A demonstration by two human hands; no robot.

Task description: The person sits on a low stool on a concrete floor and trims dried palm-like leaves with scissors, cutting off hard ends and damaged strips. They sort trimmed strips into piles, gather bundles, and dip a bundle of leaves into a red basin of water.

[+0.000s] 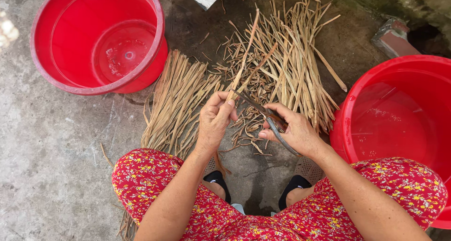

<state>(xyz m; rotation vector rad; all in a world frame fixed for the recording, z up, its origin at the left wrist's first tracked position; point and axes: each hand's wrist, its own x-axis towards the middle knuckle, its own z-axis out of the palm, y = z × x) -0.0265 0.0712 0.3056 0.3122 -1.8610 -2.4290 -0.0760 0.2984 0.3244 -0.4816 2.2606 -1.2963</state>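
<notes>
The left hand point(215, 121) pinches the lower end of a few dry stalks point(245, 60) between thumb and fingers point(229, 103), which are pressed together on them. From this pinch the stalks run up and slightly to the right, away from the person, so their long axis goes almost straight out from the body, and their free ends stand above the pile point(293, 58) of loose stalks on the floor point(56, 142).

The right hand point(293, 130) holds the scissors point(265, 116) with its fingers curled through and around the handles. The blades point up and to the left, toward the left hand, and their tips lie just beside the left fingertips, at the base of the held stalks. The blades look nearly closed, but I cannot tell if they touch the stalks. So the scissors cross the stalks at an angle, just above the pinch.

A tidy bundle point(176, 100) of stalks lies on the floor to the left of the hands. A red bucket point(51, 79) stands further left and a red tub point(350, 105) is close to the right arm.
</notes>
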